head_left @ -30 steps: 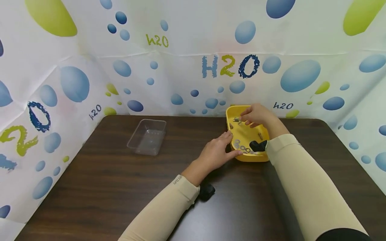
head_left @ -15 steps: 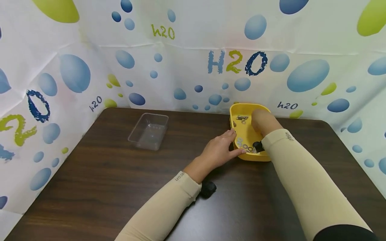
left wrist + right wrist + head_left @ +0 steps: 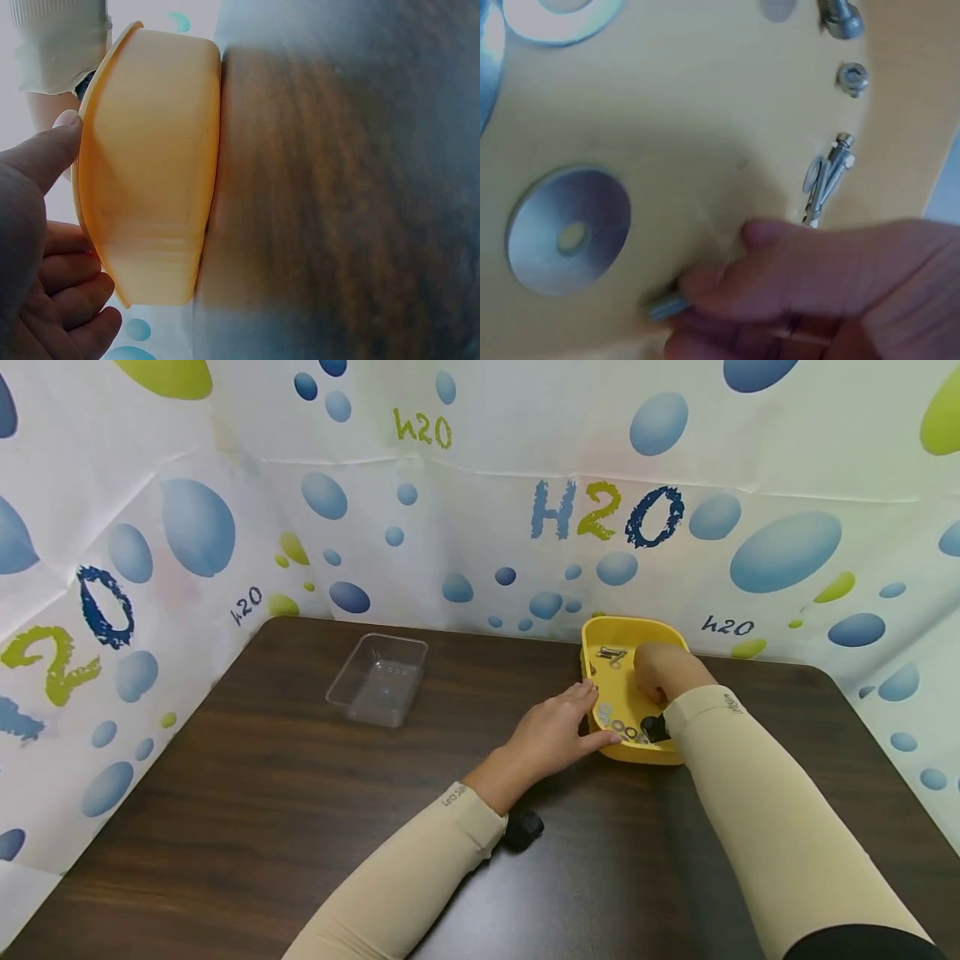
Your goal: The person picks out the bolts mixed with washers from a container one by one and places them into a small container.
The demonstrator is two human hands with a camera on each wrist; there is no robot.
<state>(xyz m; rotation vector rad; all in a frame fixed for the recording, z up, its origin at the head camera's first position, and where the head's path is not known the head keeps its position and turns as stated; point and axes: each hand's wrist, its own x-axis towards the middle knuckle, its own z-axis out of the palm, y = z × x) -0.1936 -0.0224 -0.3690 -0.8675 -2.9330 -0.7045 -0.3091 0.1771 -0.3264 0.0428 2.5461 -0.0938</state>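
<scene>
A yellow plastic tray [image 3: 624, 693] stands at the back right of the table, holding small metal hardware. My right hand [image 3: 662, 670] reaches down into its right side. In the right wrist view, thumb and fingers pinch a small bolt [image 3: 669, 306] low over the tray floor; only its ridged metal end shows. My left hand [image 3: 551, 732] touches the tray's rim at the near left, thumb and fingers spread; the left wrist view shows the thumb tip at the rim. Washers [image 3: 618, 726] lie at the near end and several bolts [image 3: 611, 653] at the far end.
A clear plastic container [image 3: 381, 681] stands on the dark wooden table [image 3: 247, 785], left of the tray. A patterned white sheet [image 3: 465, 527] hangs right behind the table. Black wrist cameras [image 3: 523, 831] sit under the wrists; the right one dips into the tray.
My right hand has moved from above the far part of the tray down into its right side, and now pinches a bolt. The left hand stays at the rim. The head view has shifted slightly.
</scene>
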